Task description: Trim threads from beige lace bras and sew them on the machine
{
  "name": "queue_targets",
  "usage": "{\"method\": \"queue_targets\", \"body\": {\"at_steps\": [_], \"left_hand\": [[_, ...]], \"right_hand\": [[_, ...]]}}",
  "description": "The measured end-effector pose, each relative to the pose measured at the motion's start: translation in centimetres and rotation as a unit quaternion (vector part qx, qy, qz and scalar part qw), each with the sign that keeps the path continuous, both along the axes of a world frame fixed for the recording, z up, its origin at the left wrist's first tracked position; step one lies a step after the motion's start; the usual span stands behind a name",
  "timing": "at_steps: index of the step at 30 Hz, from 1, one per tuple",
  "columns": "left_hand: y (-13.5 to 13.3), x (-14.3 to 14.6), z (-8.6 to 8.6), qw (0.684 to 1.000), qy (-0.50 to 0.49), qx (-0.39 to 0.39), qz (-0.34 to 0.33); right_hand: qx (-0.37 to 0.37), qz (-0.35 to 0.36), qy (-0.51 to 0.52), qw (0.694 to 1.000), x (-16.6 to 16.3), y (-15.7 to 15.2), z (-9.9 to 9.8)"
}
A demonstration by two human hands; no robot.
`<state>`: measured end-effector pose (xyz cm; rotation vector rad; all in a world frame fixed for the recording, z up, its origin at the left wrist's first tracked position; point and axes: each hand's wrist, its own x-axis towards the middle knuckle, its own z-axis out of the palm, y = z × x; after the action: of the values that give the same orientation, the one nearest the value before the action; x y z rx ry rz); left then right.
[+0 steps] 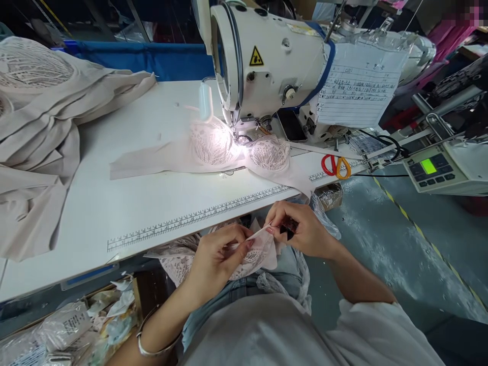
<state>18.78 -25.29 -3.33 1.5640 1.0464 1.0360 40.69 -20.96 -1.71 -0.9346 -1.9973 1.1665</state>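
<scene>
A pale pink lace bra piece (253,259) lies over my lap in front of the table edge. My left hand (219,256) pinches its top edge between thumb and fingers. At the other end of that edge, my right hand (301,229) pinches the fabric's corner. A small dark object (288,229) sits in the right palm, too hidden to name. On the table, another bra with lace cups (213,145) lies under the needle of the white sewing machine (274,56), lit by its lamp.
A heap of pale bra pieces (38,137) covers the table's left side. Scissors with red and orange handles (336,166) and a phone (292,125) lie by the machine. A printed ruler (198,216) runs along the front edge. Below left stands a box of plastic-wrapped scraps (68,325).
</scene>
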Motion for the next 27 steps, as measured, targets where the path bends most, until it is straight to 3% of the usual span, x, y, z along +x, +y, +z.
{"method": "queue_targets", "body": {"at_steps": [5,10,15,17,22,27], "left_hand": [[0.0,0.0,-0.2,1.000,-0.010,-0.018,0.004],[0.0,-0.1,-0.4,0.999,0.030,0.028,0.023],[0.2,-0.1,-0.4,0.999,0.030,0.027,0.021],[0.2,-0.1,-0.3,0.999,0.025,0.016,0.020],[0.2,-0.1,-0.1,1.000,0.001,-0.021,0.021],[0.4,0.0,0.5,0.996,-0.024,-0.081,-0.003]], "right_hand": [[-0.054,-0.014,-0.043,0.998,-0.2,0.0,0.6],[-0.027,0.008,-0.095,0.995,-0.4,0.3,0.9],[-0.020,0.021,-0.076,0.997,-0.3,0.8,0.7],[-0.043,0.017,-0.045,0.998,-0.2,0.9,0.7],[-0.181,0.027,-0.004,0.983,-0.1,0.8,1.0],[-0.180,0.025,-0.001,0.983,-0.3,0.8,1.4]]}}
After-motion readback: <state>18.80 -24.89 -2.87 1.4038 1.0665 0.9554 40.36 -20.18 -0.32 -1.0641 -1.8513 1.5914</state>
